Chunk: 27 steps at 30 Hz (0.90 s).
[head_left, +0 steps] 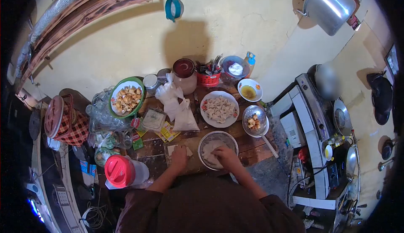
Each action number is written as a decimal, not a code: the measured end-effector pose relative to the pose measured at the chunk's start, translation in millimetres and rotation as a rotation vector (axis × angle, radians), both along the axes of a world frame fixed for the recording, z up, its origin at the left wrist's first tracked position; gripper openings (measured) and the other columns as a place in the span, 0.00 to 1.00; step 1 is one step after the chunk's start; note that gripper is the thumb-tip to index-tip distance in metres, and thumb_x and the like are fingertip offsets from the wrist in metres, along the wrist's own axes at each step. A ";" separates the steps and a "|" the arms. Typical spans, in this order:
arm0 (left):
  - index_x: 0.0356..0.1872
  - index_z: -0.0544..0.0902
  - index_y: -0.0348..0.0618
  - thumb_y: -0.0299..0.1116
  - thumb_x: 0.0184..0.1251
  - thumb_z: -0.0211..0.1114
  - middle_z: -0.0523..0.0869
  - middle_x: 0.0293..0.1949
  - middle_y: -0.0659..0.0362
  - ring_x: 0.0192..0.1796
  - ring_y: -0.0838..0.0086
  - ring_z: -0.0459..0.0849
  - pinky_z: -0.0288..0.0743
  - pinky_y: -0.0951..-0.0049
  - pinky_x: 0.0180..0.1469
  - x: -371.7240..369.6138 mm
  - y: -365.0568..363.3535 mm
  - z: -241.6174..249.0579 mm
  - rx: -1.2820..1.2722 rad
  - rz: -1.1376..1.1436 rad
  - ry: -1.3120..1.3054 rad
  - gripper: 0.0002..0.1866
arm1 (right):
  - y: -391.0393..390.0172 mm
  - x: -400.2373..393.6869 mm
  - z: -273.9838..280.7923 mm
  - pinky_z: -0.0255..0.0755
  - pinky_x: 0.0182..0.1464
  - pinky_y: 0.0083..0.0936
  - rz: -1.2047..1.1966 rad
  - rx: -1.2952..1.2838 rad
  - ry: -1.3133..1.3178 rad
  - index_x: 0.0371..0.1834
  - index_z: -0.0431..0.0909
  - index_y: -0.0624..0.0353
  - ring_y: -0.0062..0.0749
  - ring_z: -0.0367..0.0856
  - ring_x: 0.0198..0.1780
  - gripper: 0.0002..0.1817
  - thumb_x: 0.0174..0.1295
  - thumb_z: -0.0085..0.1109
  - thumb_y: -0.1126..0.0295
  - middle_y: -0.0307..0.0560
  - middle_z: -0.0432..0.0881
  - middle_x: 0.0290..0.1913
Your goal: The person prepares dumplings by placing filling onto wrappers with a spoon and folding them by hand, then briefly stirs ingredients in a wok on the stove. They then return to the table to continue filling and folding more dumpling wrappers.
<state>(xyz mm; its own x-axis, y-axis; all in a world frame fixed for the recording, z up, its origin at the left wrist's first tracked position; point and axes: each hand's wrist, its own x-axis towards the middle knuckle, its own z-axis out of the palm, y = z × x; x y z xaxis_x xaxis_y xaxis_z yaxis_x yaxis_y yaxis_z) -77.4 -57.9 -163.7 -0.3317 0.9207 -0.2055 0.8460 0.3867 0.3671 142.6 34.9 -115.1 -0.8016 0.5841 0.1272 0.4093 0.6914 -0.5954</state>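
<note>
My right hand (226, 156) reaches into a metal bowl (201, 162) that holds a pale mixture (209, 152); its fingers are drawn together, and what they hold is too small to make out. My left hand (179, 155) rests on the wooden table (160, 152) at a pale flat sheet (189, 152), left of the bowl. The fingers of that hand are bent, partly hidden. Behind the bowl stands a white plate (232, 98) with folded raw dumplings (219, 109).
A skimmer (269, 145) with browned pieces lies over a bowl at the right. Left stand a green-rimmed bowl (141, 95) of fried pieces, flour bags (185, 118) and a red-lidded pitcher (120, 171). A red cutlery basket (208, 80) and a stove (313, 106) are farther off.
</note>
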 end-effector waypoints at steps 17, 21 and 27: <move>0.31 0.77 0.39 0.30 0.48 0.64 0.80 0.28 0.47 0.35 0.53 0.80 0.72 0.55 0.37 -13.0 3.9 -6.7 0.234 -0.034 -0.043 0.09 | -12.3 28.0 68.0 0.75 0.40 0.32 -0.270 0.169 0.335 0.33 0.77 0.60 0.43 0.81 0.39 0.07 0.51 0.56 0.81 0.50 0.81 0.36; 0.32 0.76 0.38 0.29 0.51 0.62 0.79 0.26 0.46 0.32 0.52 0.79 0.72 0.55 0.36 -14.8 14.5 36.5 0.358 -0.001 -0.143 0.09 | -14.5 27.6 80.8 0.75 0.39 0.31 -0.275 0.210 0.472 0.32 0.76 0.61 0.42 0.82 0.37 0.07 0.51 0.55 0.82 0.50 0.81 0.35; 0.37 0.75 0.36 0.30 0.65 0.57 0.80 0.29 0.56 0.31 0.69 0.81 0.78 0.70 0.35 -7.0 22.0 49.8 0.405 0.156 -1.047 0.07 | -27.2 16.1 68.2 0.75 0.38 0.32 -0.369 0.108 0.377 0.35 0.74 0.61 0.44 0.82 0.36 0.06 0.54 0.54 0.80 0.53 0.82 0.36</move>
